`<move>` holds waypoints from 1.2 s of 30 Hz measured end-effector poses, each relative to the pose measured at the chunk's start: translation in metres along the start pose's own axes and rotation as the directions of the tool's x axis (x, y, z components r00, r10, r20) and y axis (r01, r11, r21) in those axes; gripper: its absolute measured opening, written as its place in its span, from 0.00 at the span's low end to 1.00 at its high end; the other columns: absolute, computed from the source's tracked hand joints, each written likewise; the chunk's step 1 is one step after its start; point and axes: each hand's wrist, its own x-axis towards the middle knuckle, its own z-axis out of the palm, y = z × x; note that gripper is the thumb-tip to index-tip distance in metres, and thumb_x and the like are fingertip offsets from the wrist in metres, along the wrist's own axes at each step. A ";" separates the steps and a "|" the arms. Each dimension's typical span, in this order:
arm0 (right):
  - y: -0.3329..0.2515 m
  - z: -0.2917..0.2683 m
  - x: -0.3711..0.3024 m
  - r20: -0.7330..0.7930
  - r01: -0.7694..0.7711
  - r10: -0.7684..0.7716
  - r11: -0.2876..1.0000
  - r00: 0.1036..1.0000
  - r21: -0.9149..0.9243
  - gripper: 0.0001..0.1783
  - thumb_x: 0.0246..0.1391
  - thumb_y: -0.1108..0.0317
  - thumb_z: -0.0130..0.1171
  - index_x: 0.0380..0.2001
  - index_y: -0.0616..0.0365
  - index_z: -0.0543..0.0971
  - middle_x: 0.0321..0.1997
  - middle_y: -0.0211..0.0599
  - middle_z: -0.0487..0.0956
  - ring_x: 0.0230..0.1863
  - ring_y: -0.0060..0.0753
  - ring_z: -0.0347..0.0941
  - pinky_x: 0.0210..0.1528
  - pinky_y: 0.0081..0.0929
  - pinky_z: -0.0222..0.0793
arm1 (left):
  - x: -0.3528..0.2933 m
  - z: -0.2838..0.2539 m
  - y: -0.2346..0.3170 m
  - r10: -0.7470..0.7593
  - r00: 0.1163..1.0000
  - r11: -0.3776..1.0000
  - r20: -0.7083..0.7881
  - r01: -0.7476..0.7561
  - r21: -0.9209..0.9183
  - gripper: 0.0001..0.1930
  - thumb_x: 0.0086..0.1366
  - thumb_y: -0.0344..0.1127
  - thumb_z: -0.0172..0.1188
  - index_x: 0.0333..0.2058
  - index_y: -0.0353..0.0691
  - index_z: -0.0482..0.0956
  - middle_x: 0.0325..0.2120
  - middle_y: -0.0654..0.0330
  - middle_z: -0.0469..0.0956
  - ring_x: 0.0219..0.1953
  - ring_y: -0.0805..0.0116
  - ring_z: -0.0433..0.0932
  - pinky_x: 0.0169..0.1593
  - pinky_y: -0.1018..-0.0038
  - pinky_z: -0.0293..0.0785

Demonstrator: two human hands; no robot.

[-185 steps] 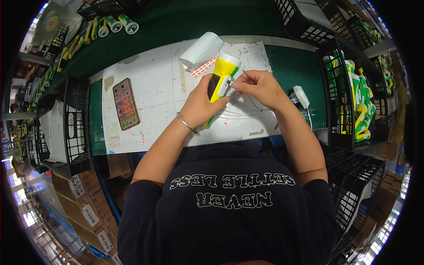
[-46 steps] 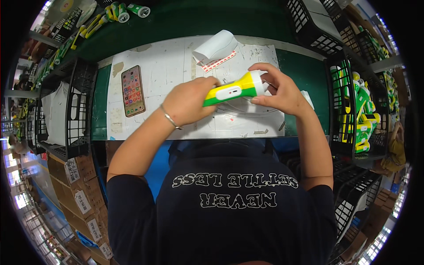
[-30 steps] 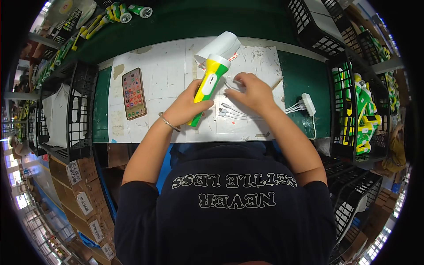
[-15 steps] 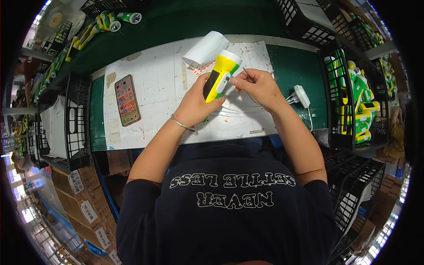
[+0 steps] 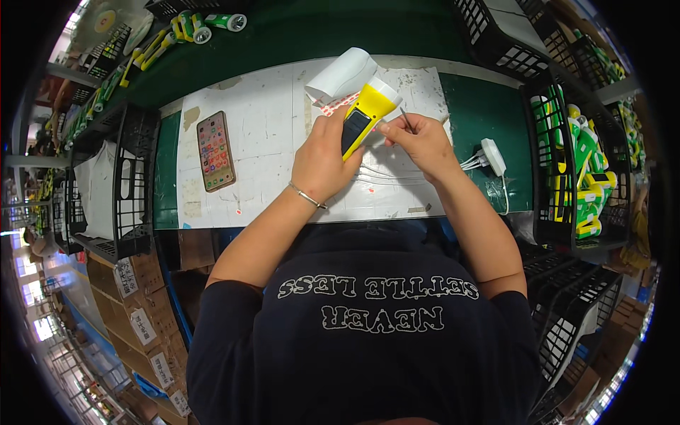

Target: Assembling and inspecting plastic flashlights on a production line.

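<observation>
A yellow flashlight [image 5: 368,108] with a white head is gripped in my left hand [image 5: 322,157], tilted so its head leans up and to the right. A dark rectangular panel on its body faces up. My right hand [image 5: 425,145] is closed beside the flashlight, thumb and forefinger pinched near its right edge. From between those fingers a thin dark stick-like tool [image 5: 406,117] pokes up; its kind cannot be made out. The fingertips hide whatever else they pinch. Just beyond the flashlight, a rolled white sheet [image 5: 343,74] lies over a red-dotted sticker sheet [image 5: 333,106].
On the white work surface [image 5: 262,177] a phone [image 5: 215,151] lies to the left. A white charger [image 5: 491,157] with cables sits to the right. Black crates flank the bench; the right crate [image 5: 542,166] holds several green and yellow flashlights. More flashlights [image 5: 202,33] lie far left.
The flashlight has been rolled in my left hand: its white switch side has turned away and the dark panel now faces up. My right hand stays pinched beside it.
</observation>
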 end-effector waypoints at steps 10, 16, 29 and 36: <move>-0.006 0.013 -0.023 0.112 0.394 -0.378 0.886 0.919 -0.245 0.31 0.36 0.44 0.64 0.33 0.63 0.76 0.30 0.46 0.78 0.33 0.41 0.75 0.36 0.29 0.68 | 0.029 -0.008 0.018 -0.133 0.957 0.225 0.259 0.283 -0.932 0.31 0.57 0.31 0.59 0.57 0.38 0.56 0.46 0.55 0.69 0.48 0.69 0.68 0.50 0.73 0.66; -0.063 -0.078 -0.074 -0.124 0.521 -0.636 0.715 0.762 -0.467 0.22 0.40 0.50 0.64 0.25 0.61 0.78 0.21 0.37 0.76 0.23 0.27 0.72 0.27 0.24 0.67 | 0.046 -0.018 -0.010 0.062 0.984 0.365 0.169 0.136 -0.921 0.35 0.61 0.57 0.45 0.61 0.44 0.51 0.57 0.62 0.59 0.59 0.69 0.56 0.59 0.68 0.50; -0.008 -0.342 -0.118 -0.750 -0.606 -0.176 0.487 0.637 -0.629 0.36 0.51 0.38 0.46 0.32 0.70 0.76 0.24 0.51 0.74 0.27 0.47 0.70 0.33 0.36 0.63 | 0.179 -0.044 -0.195 -0.242 0.942 0.969 -0.232 0.245 -0.014 0.37 0.50 0.50 0.62 0.57 0.42 0.61 0.56 0.44 0.52 0.53 0.49 0.65 0.57 0.66 0.61; -0.006 -0.336 -0.117 -0.768 -0.419 -0.380 0.669 0.516 -0.614 0.27 0.57 0.50 0.48 0.45 0.67 0.72 0.45 0.47 0.75 0.47 0.39 0.71 0.49 0.29 0.63 | 0.276 -0.060 -0.238 -0.456 0.854 0.850 -0.251 0.501 0.162 0.43 0.47 0.55 0.62 0.61 0.55 0.53 0.60 0.43 0.39 0.51 0.39 0.67 0.54 0.60 0.66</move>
